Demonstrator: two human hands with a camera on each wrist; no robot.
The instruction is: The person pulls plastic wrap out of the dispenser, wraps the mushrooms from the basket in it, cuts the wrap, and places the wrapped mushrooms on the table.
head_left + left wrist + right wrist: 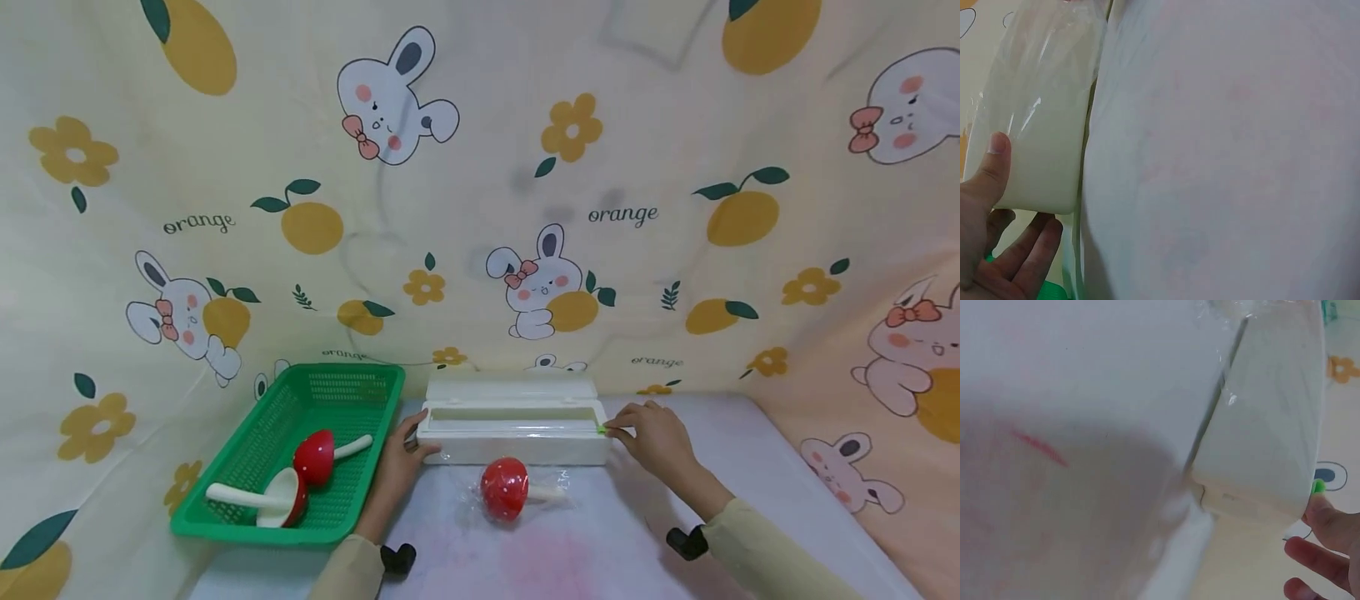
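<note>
A white cling film dispenser [517, 452] lies lengthwise on the table with its lid raised at the back. My left hand [397, 467] grips its left end; in the left wrist view the thumb [999, 159] presses the film-covered front and the other fingers bend around the end. At the right end my right hand [660, 440] pinches a small green slide cutter [1318, 486] between thumb and fingers. Clear film hangs over the dispenser's front. Just before it lies a toy mushroom [504, 490] with a red cap and white stem, loosely covered in clear film.
To the left stands a green plastic basket [255, 536] holding two more red-capped toy mushrooms [313, 458]. A printed cloth [480, 183] with rabbits and oranges hangs behind the white-covered table [675, 550].
</note>
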